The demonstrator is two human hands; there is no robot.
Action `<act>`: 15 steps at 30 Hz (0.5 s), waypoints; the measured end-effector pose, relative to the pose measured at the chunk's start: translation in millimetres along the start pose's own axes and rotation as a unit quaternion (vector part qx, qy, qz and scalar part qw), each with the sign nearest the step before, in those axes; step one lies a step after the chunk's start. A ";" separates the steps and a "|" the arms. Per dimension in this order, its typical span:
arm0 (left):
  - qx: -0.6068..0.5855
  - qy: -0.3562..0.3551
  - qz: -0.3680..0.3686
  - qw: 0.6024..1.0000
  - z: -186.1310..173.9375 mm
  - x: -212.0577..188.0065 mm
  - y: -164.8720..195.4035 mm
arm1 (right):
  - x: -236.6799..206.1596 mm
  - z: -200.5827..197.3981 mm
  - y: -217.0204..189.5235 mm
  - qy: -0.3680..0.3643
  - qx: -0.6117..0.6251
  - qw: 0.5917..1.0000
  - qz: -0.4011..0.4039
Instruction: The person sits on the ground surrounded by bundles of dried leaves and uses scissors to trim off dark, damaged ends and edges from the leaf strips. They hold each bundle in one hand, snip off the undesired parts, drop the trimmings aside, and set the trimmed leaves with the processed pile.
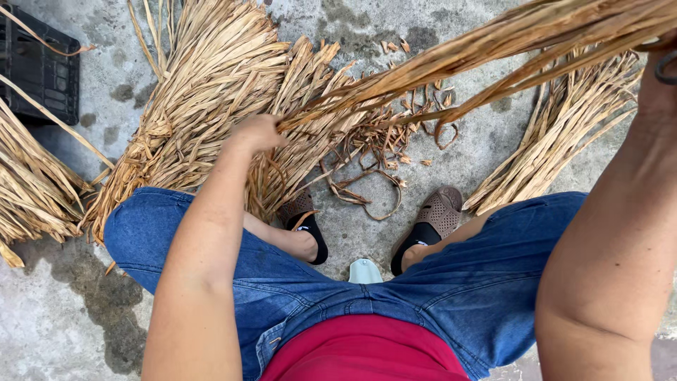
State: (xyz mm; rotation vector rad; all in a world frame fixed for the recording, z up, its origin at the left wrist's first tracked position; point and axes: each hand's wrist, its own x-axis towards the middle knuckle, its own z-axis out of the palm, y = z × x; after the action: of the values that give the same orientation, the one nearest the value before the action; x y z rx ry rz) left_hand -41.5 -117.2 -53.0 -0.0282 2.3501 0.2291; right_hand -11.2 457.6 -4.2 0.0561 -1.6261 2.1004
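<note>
Both hands grip one leaf bundle (pixel 451 60), left hand (pixel 257 132) closed, right unseen; heaps (pixel 204 92) flank.

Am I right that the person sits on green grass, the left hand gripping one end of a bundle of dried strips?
Not grass: the head view shows bare grey concrete floor. The rest holds: the left hand has its grip on one end of the bundle of dried strips.

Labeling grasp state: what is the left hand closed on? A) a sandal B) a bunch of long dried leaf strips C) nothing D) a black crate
B: the left hand is fisted around one end of the bunch of dried leaf strips, which stretches up to the right.
</note>
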 end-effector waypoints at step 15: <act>-0.343 -0.200 0.446 0.802 48.8 -45.5 139.3 | 0.7 69.5 4.8 0.045 0.060 0.993 -0.095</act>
State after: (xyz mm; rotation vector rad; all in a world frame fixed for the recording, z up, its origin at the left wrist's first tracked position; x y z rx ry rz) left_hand 12.6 26.1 -33.1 0.7158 1.5772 1.3863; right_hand -31.3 393.0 12.1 0.1472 -1.3842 2.0211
